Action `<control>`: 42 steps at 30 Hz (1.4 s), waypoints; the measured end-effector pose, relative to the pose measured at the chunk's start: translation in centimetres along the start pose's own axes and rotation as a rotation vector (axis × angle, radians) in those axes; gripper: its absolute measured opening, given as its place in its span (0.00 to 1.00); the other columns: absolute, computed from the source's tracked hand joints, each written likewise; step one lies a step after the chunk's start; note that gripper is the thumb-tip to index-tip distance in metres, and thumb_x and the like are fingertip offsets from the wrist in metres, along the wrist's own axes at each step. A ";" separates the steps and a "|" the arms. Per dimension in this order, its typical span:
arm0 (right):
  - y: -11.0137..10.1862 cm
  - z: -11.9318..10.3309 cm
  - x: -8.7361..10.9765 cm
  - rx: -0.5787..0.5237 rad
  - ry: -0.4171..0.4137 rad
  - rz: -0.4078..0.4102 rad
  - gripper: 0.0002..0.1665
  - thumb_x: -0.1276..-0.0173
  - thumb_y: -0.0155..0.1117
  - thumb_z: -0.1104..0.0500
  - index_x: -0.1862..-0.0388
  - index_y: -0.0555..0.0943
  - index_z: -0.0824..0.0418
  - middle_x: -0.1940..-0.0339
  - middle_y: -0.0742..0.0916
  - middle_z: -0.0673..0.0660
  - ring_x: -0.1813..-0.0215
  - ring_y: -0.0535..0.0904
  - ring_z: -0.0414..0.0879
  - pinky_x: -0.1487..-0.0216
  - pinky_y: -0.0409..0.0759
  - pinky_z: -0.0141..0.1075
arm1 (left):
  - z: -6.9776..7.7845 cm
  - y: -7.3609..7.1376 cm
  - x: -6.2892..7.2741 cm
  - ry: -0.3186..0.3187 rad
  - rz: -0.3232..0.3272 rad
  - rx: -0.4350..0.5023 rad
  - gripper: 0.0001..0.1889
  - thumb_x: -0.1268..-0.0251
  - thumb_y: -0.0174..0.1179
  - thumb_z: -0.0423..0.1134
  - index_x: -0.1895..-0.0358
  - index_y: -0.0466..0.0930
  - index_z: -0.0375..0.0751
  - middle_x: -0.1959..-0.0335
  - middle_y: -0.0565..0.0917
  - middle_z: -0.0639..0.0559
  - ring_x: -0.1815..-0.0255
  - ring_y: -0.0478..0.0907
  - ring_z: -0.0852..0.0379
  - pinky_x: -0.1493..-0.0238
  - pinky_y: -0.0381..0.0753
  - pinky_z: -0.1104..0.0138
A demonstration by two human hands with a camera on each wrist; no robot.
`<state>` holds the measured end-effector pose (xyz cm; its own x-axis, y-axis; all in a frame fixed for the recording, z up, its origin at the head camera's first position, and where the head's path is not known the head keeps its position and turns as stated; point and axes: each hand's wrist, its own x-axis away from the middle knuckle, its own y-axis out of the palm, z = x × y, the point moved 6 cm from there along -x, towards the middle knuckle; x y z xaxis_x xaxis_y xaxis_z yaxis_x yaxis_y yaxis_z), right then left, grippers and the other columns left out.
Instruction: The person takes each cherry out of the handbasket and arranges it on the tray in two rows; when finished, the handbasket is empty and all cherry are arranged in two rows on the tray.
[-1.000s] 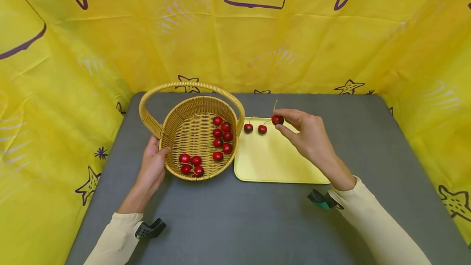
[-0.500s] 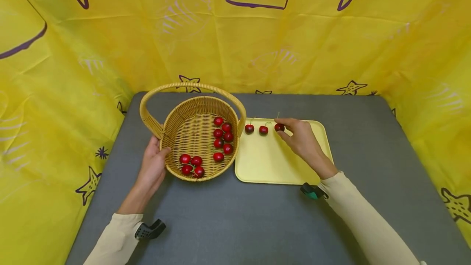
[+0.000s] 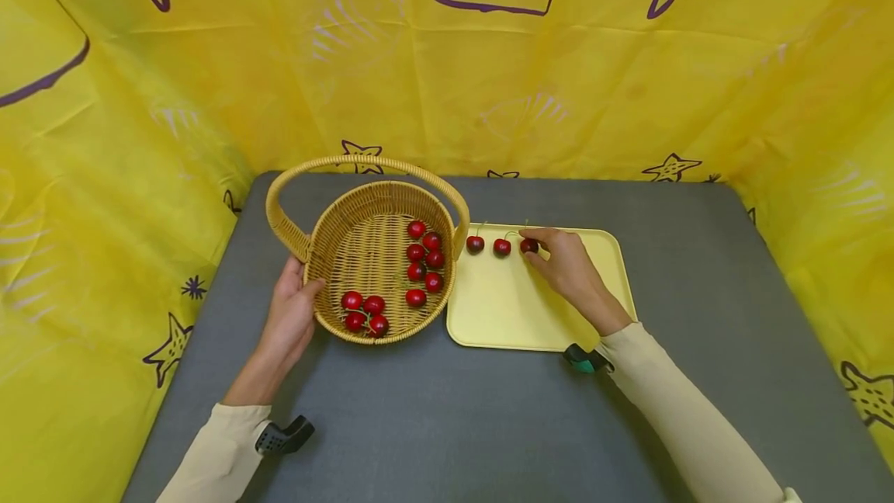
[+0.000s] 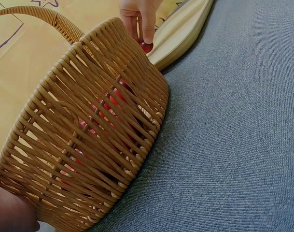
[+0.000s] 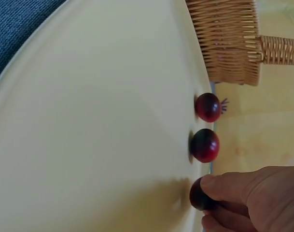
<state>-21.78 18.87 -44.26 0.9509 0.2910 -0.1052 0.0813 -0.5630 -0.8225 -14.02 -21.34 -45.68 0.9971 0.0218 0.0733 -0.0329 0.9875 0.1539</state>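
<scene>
My left hand (image 3: 291, 309) grips the left rim of a round wicker basket (image 3: 349, 254) with a tall arched handle. Several red cherries (image 3: 424, 256) lie along the basket's right side, and another cluster of cherries (image 3: 365, 313) sits near its front. On the yellow tray (image 3: 510, 305) to the right, my right hand (image 3: 569, 266) pinches a dark cherry (image 5: 199, 195) between thumb and fingers at the far edge. Left of it, two stemmed cherries, one at the corner (image 3: 475, 244) and one in the middle (image 3: 501, 247), stand in a row on the tray.
A grey cloth-covered table (image 3: 433, 418) lies under everything. Yellow patterned curtain (image 3: 447, 84) encloses the back and both sides. The basket's right side stands against the tray's left edge.
My right hand has lowered the cherry onto the tray's far edge, shifting slightly toward the two others. My left hand and the basket have stayed in place.
</scene>
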 end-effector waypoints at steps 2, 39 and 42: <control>0.1 0.0 0.0 0.004 0.005 -0.008 0.23 0.30 0.72 0.68 0.36 0.85 0.67 0.48 0.91 0.63 0.48 0.86 0.58 0.41 0.84 0.54 | 0.0 0.0 0.1 -0.004 -0.001 -0.006 0.39 0.22 0.35 0.19 0.12 0.40 0.45 0.12 0.47 0.45 0.14 0.47 0.46 0.17 0.54 0.53; -12.9 -14.9 5.1 -0.429 -0.312 0.433 0.26 0.32 0.74 0.69 0.36 0.87 0.55 0.40 0.89 0.48 0.38 0.87 0.44 0.37 0.82 0.35 | 0.0 -0.1 0.1 -0.001 0.005 -0.011 0.38 0.22 0.35 0.19 0.12 0.41 0.44 0.12 0.48 0.47 0.14 0.48 0.47 0.17 0.55 0.53; -12.6 -17.2 5.7 -0.559 -0.379 0.396 0.29 0.34 0.73 0.73 0.35 0.86 0.57 0.39 0.89 0.50 0.38 0.87 0.48 0.36 0.83 0.41 | 0.0 -0.1 0.0 0.001 0.006 -0.012 0.39 0.22 0.35 0.19 0.12 0.41 0.44 0.12 0.48 0.47 0.14 0.48 0.47 0.17 0.55 0.54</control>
<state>-12.29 14.32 -24.94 0.7816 0.1747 -0.5988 -0.0089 -0.9567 -0.2908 -14.06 -21.41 -45.72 0.9969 0.0278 0.0736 -0.0380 0.9892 0.1413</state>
